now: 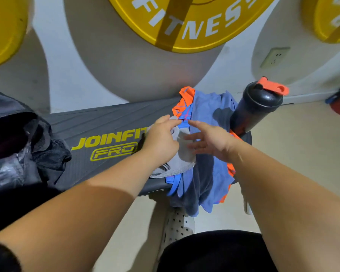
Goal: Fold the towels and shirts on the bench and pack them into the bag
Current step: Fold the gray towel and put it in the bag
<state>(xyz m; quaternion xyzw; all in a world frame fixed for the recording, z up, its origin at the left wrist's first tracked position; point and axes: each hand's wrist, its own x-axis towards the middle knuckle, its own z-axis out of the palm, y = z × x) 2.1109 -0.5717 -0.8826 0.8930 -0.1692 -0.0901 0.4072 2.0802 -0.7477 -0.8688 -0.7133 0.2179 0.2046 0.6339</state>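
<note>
Right now both hands are at the clothes pile on the right end of the surface (106,122). The left hand (161,139) has its fingers curled and seems to pinch the far edge of the grey cloth (182,160). The right hand (210,143) is spread open with straight fingers just over the same cloth, holding nothing. The cloth's long axis runs away from the person, and its near end reaches the front edge. It lies on a blue towel (208,112) and an orange shirt (185,95). The left hand is nearer the bag (18,146), which sits well apart to the left.
</note>
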